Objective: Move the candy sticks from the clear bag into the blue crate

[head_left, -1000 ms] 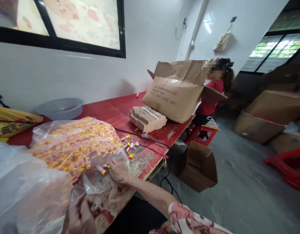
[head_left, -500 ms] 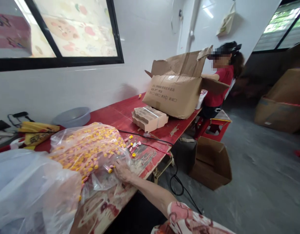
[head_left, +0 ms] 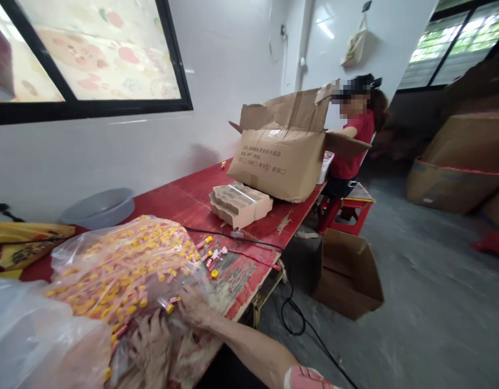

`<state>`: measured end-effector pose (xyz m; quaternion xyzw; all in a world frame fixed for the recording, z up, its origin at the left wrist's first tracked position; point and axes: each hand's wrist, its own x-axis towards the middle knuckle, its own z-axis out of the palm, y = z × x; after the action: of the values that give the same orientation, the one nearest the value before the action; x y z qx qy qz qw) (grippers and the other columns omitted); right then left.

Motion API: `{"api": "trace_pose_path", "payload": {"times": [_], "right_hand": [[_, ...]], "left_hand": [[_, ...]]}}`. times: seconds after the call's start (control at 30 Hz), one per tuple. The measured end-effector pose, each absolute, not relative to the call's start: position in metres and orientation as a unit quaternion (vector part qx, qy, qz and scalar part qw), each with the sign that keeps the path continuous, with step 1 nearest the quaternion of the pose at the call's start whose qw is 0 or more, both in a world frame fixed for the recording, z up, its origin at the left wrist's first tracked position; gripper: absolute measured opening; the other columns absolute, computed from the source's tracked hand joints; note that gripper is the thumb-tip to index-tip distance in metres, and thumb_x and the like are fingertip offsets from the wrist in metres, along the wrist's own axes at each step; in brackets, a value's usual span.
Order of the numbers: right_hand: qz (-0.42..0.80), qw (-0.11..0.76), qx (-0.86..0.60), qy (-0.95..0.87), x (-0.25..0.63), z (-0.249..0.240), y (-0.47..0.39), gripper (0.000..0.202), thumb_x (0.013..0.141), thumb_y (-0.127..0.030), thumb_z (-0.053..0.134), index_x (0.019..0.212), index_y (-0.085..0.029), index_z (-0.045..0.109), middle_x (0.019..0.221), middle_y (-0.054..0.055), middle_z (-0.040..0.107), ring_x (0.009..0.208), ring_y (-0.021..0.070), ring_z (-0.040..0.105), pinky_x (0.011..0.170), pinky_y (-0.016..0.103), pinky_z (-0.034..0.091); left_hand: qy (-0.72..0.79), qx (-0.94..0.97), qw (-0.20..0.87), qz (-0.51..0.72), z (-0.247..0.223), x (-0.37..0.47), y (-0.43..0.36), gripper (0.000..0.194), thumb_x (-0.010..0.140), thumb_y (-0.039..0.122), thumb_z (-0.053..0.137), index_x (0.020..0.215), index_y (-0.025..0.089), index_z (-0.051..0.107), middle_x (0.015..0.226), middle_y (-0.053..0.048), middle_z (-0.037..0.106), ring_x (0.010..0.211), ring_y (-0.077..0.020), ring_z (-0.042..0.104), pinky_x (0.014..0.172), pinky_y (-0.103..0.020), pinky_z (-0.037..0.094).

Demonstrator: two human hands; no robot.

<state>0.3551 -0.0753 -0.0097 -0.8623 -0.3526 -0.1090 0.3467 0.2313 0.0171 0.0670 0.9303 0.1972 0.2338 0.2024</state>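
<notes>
Tube [head_left: 165,303] slants, yellow end [head_left: 170,308] rightward and nearer; left fingers [head_left: 155,323] parted, right fingers [head_left: 185,296] bent, holds unclear.

A pale basin [head_left: 111,214] stands near the wall [head_left: 233,59]; an open carton [head_left: 370,281] sits on the floor [head_left: 436,302].

We notice that our left hand [head_left: 152,343], out of sight half a second ago, is now at the bag [head_left: 66,255], near our right hand [head_left: 195,307]

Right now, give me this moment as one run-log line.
left hand: at clear bag, grip unclear | right hand: beside small pink-and-yellow pieces, grip unclear | red table: open cardboard carton, pale basin
</notes>
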Motion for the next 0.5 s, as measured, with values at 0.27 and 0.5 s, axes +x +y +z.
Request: {"api": "trace_pose_path", "payload": {"times": [0.27, 0.5], "right_hand": [[-0.080, 0.337, -0.864, -0.366, 0.352, 0.003, -0.079, 0.011, 0.101, -0.010, 0.064, 0.106, -0.019, 0.066, 0.108, 0.006, 0.069, 0.094, 0.0200, 0.063, 0.083, 0.030, 0.057], [-0.074, 0.370, -0.861, -0.341, 0.348, 0.010, -0.080, 0.015, 0.094, -0.007, 0.062, 0.093, -0.022, 0.064, 0.100, 0.005, 0.066, 0.088, 0.0214, 0.060, 0.077, 0.033, 0.057]], "left_hand": [[0.171, 0.933, 0.195, 0.248, 0.043, 0.243, 0.017, 0.059, 0.090, 0.044, 0.042, 0.138, 0.042, 0.077, 0.122, -0.015, 0.075, 0.146, -0.0558, 0.056, 0.112, -0.083, 0.046], [0.205, 0.924, 0.177, 0.271, 0.037, 0.248, 0.019, 0.048, 0.099, 0.047, 0.044, 0.133, 0.036, 0.076, 0.137, -0.015, 0.074, 0.140, -0.0511, 0.061, 0.109, -0.077, 0.052]]}}
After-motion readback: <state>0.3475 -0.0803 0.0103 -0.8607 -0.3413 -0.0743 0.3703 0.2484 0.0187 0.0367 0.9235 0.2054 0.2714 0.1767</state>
